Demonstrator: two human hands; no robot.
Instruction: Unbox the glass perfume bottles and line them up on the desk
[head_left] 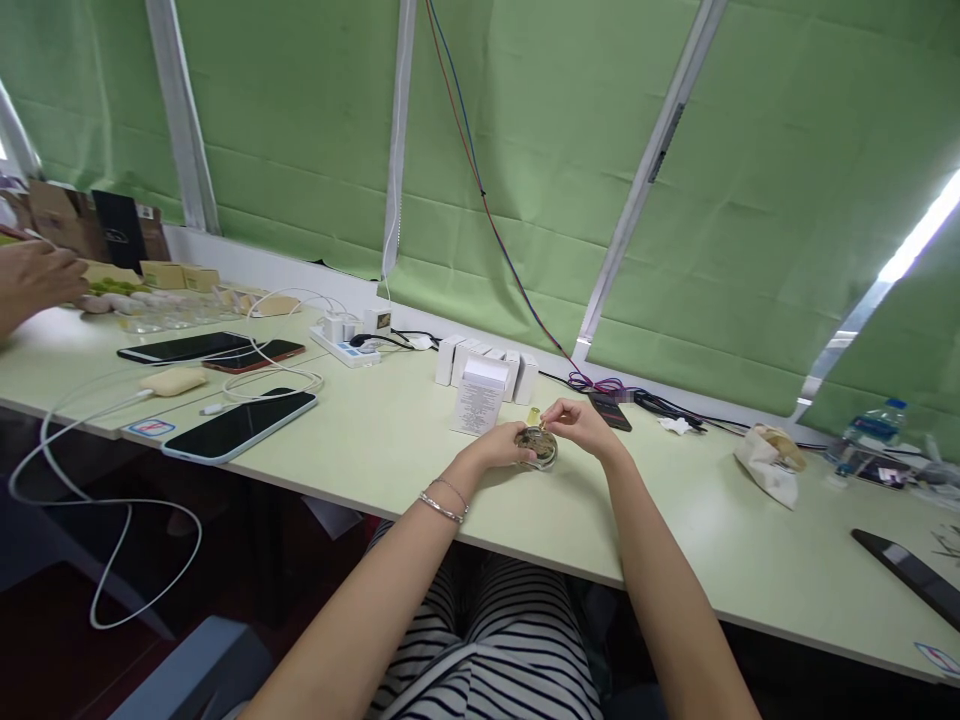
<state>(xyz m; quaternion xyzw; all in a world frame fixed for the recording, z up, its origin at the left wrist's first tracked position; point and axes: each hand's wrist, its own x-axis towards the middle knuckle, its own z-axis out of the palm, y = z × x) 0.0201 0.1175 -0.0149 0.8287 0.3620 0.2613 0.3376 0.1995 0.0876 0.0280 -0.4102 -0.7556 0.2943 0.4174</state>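
Note:
A small round glass jar (541,449) with dark contents rests on the pale green table (390,440), just in front of a white printed box (480,395). My left hand (501,446) is closed round the jar's left side and steadies it. My right hand (576,421) hovers over the jar's top with thumb and finger pinched on a tiny yellowish piece that I cannot make out. Two thin bracelets ring my left wrist (444,501).
Several small white boxes (517,370) line up behind the printed box. Phones (238,424) and white cables lie to the left, with a power strip (346,348). Another person's hand (34,283) is at far left. A paper bag (772,460) and water bottle (874,425) sit right.

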